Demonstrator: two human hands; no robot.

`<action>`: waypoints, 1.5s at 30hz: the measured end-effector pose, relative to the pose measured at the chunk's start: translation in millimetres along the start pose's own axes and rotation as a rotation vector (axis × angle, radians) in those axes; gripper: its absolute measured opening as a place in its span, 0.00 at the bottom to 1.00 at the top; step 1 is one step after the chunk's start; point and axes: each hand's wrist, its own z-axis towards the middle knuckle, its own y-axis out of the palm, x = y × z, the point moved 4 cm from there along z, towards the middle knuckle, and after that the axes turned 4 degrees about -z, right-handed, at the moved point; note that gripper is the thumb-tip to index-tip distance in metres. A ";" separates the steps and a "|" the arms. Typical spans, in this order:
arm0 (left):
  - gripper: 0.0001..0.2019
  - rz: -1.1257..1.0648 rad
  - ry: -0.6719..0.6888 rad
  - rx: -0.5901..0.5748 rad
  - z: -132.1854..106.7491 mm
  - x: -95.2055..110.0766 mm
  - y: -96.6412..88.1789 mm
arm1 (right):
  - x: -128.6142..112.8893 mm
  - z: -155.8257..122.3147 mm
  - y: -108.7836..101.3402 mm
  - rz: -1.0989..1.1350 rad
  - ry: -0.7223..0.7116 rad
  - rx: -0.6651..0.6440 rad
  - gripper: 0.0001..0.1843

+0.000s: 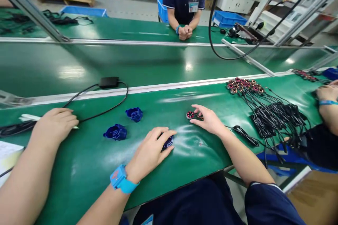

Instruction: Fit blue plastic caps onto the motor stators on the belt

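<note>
My left hand (148, 153), with a blue wristband, has its fingers and thumb curled round a small dark blue plastic housing (168, 142) on the green table; the fingers partly cover it. To the right, the thumb and fingers of my right hand (208, 119) close on a small round motor part (191, 115) with red and black segments. A black cable (241, 134) lies bundled by my right forearm. Two more blue housings (115, 132) rest left of my left hand, the farther housing (134, 114) nearer the table's back.
A co-worker's hand (56, 124) rests at left beside a black cable and white strip. Many cabled motor parts (245, 86) are heaped at right, their black cables (276, 119) trailing forward. A black adapter box (109, 82) sits on the back rail. Another person (185, 3) leans opposite.
</note>
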 end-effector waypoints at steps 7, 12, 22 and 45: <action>0.37 -0.217 -0.183 -0.074 -7.6 -19.6 5.2 | -22.9 -4.2 -7.0 0.050 -0.114 0.062 0.17; 0.44 -0.315 -0.217 -0.023 -7.1 -19.3 10.7 | -76.6 -10.3 -33.1 0.111 -0.343 0.118 0.19; 0.44 -0.409 -0.281 -0.017 -8.6 -20.2 10.0 | -94.9 -19.5 12.7 0.157 -0.438 -0.159 0.22; 0.40 -0.467 -0.285 -0.064 -7.9 -14.0 13.9 | -85.0 -14.7 20.8 0.342 -0.287 -0.393 0.20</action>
